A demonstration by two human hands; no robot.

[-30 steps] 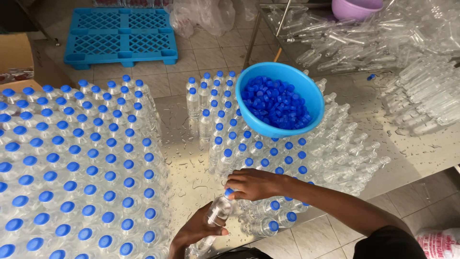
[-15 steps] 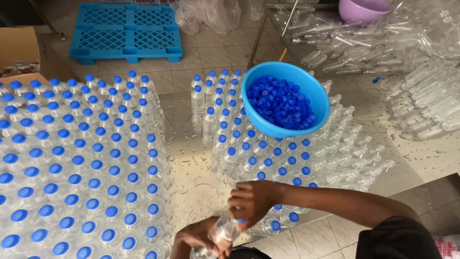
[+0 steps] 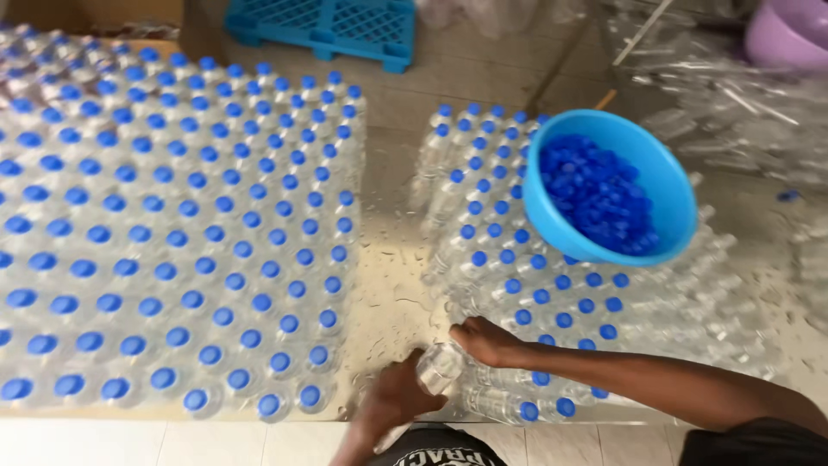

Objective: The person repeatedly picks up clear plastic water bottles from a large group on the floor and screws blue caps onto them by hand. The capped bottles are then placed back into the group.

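One clear plastic bottle [image 3: 438, 369] is held near the bottom edge of the view, between two blocks of standing bottles. The left hand [image 3: 392, 401] is wrapped around the bottle body from below. The right hand [image 3: 487, 341] is closed over the bottle's upper end, so its neck cannot be seen and it cannot be told whether a cap is on it.

Two blocks of capped bottles stand on a wet metal table [image 3: 388, 293]. The left block [image 3: 172, 233] is the larger: the rows run far past easy counting, and its left and upper edges are cut off by the frame. The right block [image 3: 517, 285] is smaller; part of it is covered by one blue plastic bowl [image 3: 664, 185] resting on the bottle tops. The bowl holds loose blue caps [image 3: 595, 194], too many and too heaped to count.

One blue plastic pallet [image 3: 323, 30] lies on the floor at the top, cut off by the frame. One lilac basin [image 3: 789, 39] shows partly in the upper right corner. A pile of uncapped clear bottles [image 3: 733, 103] lies beside it, blurred and uncountable.
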